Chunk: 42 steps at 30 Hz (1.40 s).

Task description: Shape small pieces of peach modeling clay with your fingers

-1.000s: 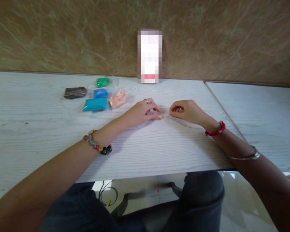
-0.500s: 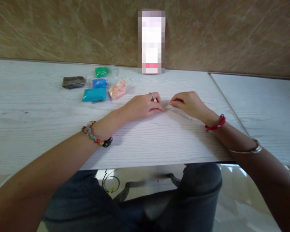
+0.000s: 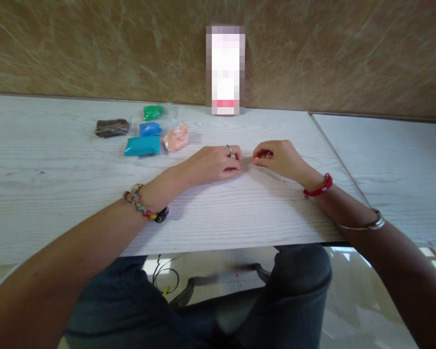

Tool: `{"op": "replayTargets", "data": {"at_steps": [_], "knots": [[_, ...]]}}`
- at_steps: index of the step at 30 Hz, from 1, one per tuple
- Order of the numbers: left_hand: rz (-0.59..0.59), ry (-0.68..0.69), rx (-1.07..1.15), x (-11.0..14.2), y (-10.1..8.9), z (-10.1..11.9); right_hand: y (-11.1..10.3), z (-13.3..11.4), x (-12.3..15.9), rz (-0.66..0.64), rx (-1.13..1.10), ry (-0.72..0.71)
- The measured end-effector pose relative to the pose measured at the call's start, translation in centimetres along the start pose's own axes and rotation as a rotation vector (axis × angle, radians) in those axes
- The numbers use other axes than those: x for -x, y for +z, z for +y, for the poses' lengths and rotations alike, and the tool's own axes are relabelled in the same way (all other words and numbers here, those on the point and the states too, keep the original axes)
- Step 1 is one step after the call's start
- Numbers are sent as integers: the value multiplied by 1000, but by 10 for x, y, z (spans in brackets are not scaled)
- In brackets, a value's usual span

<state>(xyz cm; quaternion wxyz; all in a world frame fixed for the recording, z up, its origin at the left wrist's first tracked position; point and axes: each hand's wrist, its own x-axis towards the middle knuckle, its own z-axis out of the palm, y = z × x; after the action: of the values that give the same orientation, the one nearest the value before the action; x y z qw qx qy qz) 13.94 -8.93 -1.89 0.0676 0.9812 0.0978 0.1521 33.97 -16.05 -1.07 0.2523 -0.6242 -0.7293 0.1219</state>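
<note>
My left hand (image 3: 221,162) rests near the middle of the white wood-grain table (image 3: 210,218), its fingers curled and fingertips close to the surface. Whatever its fingers may pinch is hidden or too small to name. Just to the right, my right hand (image 3: 278,157) has thumb and index fingertip pressed together. A tiny pale bit seems to lie at that pinch, but I cannot make out what it is. A small gap separates the two hands. Nearest to my left hand is a clear packet of peach-coloured clay-like material (image 3: 176,137).
Behind and left lie a turquoise packet (image 3: 142,145), a blue packet (image 3: 150,128), a green packet (image 3: 153,112) and a brown packet (image 3: 112,128). A blurred-out phone-like screen (image 3: 225,68) leans against the marbled wall (image 3: 94,48). A seam (image 3: 337,157) crosses the table on the right.
The view has tilted slightly, so the table and packets sit a little lower. My right hand has shifted slightly left, closer to my left hand.
</note>
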Motion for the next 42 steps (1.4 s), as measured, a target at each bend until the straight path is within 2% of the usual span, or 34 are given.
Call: {"op": "replayTargets", "data": {"at_steps": [5, 8, 11, 18, 21, 26, 31, 35, 42], "knots": [[119, -42, 165, 1, 2, -2, 1, 3, -1, 26, -47, 33], [222, -82, 276, 0, 1, -3, 2, 1, -2, -3, -34, 47], [253, -115, 272, 0, 1, -6, 2, -3, -1, -45, -54, 32], [152, -100, 231, 3, 5, -10, 3, -3, 0, -54, -82, -14], [151, -112, 228, 3, 4, -14, 4, -2, -1, -36, -25, -52], [84, -174, 243, 0, 4, -18, 9, 1, -1, 20, 75, -117], [70, -214, 276, -3, 4, -17, 13, -6, 4, -2, 50, -337], [37, -222, 317, -3, 2, -20, 16, -11, 10, -45, 210, -455], [-11, -176, 345, 0, -1, -25, 17, -19, 13, -88, 426, -487]]}}
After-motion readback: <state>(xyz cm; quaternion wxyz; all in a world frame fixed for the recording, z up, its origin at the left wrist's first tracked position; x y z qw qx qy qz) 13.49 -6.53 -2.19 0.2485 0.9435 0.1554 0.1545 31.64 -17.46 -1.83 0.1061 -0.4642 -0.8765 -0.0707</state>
